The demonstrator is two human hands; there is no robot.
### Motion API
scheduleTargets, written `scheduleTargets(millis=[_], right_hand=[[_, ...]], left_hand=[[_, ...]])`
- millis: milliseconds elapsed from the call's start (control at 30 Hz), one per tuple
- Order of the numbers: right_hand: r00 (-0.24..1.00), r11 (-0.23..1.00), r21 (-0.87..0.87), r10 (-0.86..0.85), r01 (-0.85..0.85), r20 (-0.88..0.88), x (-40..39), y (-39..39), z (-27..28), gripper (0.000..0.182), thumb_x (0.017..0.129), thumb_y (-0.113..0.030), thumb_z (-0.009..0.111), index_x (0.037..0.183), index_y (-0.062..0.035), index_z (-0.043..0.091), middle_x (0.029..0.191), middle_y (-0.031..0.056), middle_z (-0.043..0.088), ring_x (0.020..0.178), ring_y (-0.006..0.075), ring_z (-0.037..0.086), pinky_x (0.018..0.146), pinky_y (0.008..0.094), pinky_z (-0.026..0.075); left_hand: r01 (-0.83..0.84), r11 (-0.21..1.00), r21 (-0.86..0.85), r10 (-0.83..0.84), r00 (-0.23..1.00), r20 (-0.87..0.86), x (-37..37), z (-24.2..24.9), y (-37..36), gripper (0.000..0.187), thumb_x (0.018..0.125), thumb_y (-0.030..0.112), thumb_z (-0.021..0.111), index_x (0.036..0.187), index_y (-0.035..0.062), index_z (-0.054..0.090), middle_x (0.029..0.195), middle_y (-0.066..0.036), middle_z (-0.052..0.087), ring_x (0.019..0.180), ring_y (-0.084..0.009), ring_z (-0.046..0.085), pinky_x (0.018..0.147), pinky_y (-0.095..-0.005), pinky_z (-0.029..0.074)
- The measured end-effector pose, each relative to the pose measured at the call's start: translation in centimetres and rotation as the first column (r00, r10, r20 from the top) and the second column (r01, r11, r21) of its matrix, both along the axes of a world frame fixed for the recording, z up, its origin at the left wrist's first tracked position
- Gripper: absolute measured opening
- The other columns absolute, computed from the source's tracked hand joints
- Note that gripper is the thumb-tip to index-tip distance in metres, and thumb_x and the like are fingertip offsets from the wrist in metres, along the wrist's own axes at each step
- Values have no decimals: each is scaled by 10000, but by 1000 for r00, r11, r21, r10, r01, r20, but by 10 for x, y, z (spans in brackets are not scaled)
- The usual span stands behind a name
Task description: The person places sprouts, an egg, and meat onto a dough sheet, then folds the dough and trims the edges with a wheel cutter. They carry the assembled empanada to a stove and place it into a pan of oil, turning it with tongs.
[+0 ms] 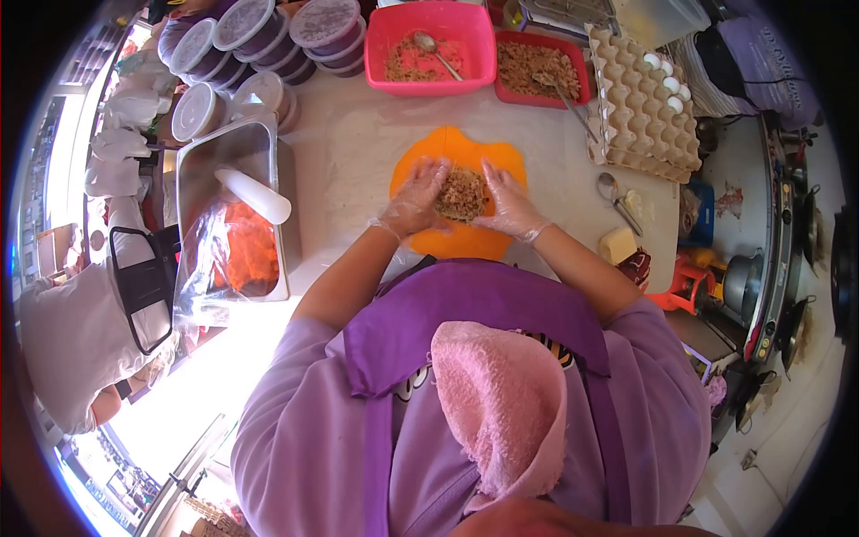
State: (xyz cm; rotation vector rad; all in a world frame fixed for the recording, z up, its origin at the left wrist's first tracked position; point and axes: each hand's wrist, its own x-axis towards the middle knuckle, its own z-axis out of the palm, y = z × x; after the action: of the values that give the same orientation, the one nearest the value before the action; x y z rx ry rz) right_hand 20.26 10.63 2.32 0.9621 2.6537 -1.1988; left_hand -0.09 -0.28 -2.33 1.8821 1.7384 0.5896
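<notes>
A flat orange sheet of dough (456,143) lies on the table near its front edge. On its middle rests a mound of brown, crumbly filling (463,194). My left hand (419,199), in a clear plastic glove, is at the left side of the mound, fingers extended and thumb apart. Gloved the same way, my right hand (512,208) is at the mound's right side with its fingers stretched out. Both palms face inward around the filling, and neither hand grips anything.
Behind are a pink tub (429,80) with a spoon, a red tray of filling (537,67) and egg cartons (640,107). A metal tray (284,206) with orange dough stands left, near stacked lidded containers (327,27). Right are a spoon (608,186) and yellow block (617,244).
</notes>
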Motion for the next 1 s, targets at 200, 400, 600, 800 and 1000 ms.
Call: scheduleTargets(millis=[200,400,600,800,1000], right_hand=[[978,970,172,189,-173,-82,-31,7,-29,1293,533,-318,882,1458,-37,24,1463,223,218,1342,364,264,1104,387,259],[977,979,112,182,-170,-108,-33,7,-32,1233,541,-358,878,1448,-22,115,1435,208,294,1296,357,346,1088,389,294],[961,968,156,221,-195,-169,-30,9,-29,1051,580,-373,855,1384,16,302,1367,210,400,1238,352,421,1054,380,344],[958,970,145,220,-194,-187,-28,11,-62,978,593,-381,845,1357,8,375,1326,185,436,1231,331,425,1045,379,351],[958,961,33,275,-273,-86,-31,19,-35,893,652,-333,811,1355,6,377,1333,185,429,1233,326,421,1041,374,353]], left_hand=[[58,997,-45,-59,998,-20,-6,9,18,1283,482,366,878,1455,29,112,1446,-235,268,1367,-413,197,1136,-456,156],[52,997,-62,-48,997,65,-7,-1,20,1212,507,366,864,1438,23,167,1402,-228,342,1354,-391,245,1142,-462,122],[71,993,90,-83,987,139,-8,-9,17,1074,516,335,867,1378,33,302,1317,-191,461,1277,-333,406,1131,-513,113],[25,992,126,-55,971,234,-3,-24,7,1026,529,303,873,1376,106,328,1300,-138,494,1266,-300,428,1126,-532,107],[-11,976,217,-38,975,221,-6,-12,9,1149,512,281,893,1434,106,231,1216,-124,565,1162,-308,521,1104,-558,142]])
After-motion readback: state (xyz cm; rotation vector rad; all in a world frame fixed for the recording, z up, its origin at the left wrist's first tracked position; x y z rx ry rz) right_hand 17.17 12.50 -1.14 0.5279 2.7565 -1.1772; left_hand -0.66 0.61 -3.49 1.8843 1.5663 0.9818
